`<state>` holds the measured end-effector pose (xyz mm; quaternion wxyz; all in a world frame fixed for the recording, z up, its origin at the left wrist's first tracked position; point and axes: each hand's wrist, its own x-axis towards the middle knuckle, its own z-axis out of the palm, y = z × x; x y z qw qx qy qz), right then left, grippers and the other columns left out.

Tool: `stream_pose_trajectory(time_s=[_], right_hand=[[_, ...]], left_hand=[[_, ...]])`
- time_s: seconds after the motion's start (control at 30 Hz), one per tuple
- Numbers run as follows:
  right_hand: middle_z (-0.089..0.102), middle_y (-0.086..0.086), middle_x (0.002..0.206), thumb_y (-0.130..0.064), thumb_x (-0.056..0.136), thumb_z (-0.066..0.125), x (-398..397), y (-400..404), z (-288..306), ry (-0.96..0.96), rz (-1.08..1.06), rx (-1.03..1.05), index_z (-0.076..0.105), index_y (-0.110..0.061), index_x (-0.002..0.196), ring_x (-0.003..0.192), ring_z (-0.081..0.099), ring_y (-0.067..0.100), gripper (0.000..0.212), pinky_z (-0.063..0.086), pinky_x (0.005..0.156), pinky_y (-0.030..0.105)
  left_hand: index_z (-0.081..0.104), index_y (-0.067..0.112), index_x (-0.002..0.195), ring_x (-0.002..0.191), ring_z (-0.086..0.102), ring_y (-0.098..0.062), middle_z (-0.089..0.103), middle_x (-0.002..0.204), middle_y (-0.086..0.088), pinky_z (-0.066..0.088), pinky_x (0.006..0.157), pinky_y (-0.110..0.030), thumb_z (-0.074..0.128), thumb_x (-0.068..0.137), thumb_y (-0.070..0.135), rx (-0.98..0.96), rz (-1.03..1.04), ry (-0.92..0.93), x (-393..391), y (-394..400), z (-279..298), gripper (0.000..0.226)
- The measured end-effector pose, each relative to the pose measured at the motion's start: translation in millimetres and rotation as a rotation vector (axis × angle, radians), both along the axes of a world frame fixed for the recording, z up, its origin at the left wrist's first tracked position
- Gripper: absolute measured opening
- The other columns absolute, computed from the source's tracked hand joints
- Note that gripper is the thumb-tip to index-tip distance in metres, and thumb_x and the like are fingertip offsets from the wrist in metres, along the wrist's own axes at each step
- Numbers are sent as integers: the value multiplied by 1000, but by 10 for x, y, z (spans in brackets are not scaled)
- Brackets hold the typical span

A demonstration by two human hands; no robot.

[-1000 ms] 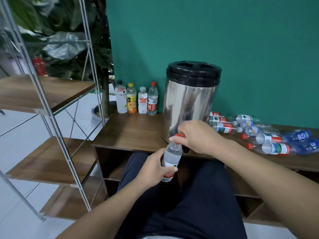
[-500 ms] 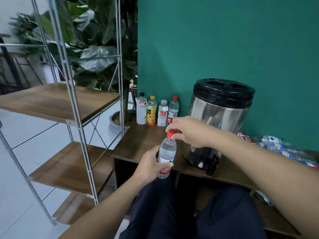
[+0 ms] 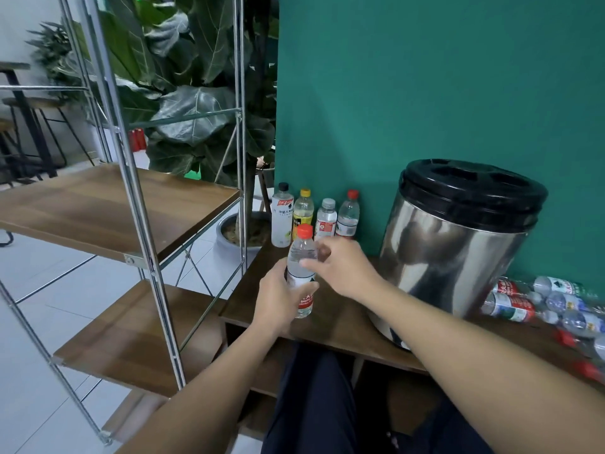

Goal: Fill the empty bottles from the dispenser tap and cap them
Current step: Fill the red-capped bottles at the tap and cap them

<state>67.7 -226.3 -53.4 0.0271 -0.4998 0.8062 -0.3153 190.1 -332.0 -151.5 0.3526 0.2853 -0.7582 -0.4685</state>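
Now dispenser (image 3: 458, 244) sits right of your fingers, filled row (image 3: 314, 214) just beyond them. Left hand (image 3: 278, 299) grips the capped bottle (image 3: 301, 273) upright; right hand (image 3: 343, 267) is beside its shoulder, fingers loosely spread, holding nothing. Set it upright beside that row, cap (image 3: 305, 230) looks seated.

You are getting soft, even indoor light; the dispenser (image 3: 458, 253) is throwing glare off its steel, the bottles (image 3: 550, 309) at right are blurring, and the shelf (image 3: 131, 178) poles are bowing near the edge.
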Motion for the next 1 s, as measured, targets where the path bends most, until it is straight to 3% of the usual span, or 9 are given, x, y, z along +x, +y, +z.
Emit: stream_pose_trajectory(time_s=[0.17,0.37,0.47,0.6,0.77,0.9,1.0], right_hand=[[81,-14,113,-37,99,80,15,-155,-431,-194,43,-42,79,-28,125,97,75,4,27,63,98,37],[80,-15,117,-38,105,74,5,-349,-645,-321,1,-64,76,-30,133,105,76,5,29,63,102,41],[81,-15,117,-38,106,72,21,-341,-666,-351,2,-58,76,-31,135,105,77,6,30,63,103,41],[79,-14,123,-33,107,73,54,-229,-605,-351,4,-49,75,-30,139,105,76,3,33,62,103,36],[70,-9,146,-40,103,78,140,122,-566,-392,-16,-53,60,-22,157,112,71,1,60,60,103,28],[74,-17,131,-40,102,80,244,564,-476,-495,-28,-181,66,-25,151,110,72,-3,53,61,103,28],[79,-13,123,-32,102,80,377,984,-357,-611,-30,-328,71,-24,142,111,76,6,42,62,107,41]], left_hand=[[70,36,131,102,72,4,77,112,20,60,85,-23,91,92,31,-39,34,18,-52,-225,-15,45],[68,35,132,102,72,6,76,112,20,59,87,-20,90,94,30,-36,64,-17,-100,-335,-127,44],[66,33,135,103,70,9,74,113,21,56,86,-13,91,93,31,-52,79,-47,-104,-350,-142,49],[60,33,145,112,71,3,74,127,18,59,96,-21,93,90,34,-53,74,-68,-102,-337,-146,64],[49,27,157,134,56,-2,60,149,16,46,107,-22,96,86,40,-19,142,-116,57,-184,-89,86],[60,29,144,131,64,-7,67,140,14,53,114,-36,84,98,40,-3,265,44,224,334,50,53],[73,30,121,109,72,-5,76,113,17,61,100,-34,76,106,25,-1,135,170,205,882,250,16]])
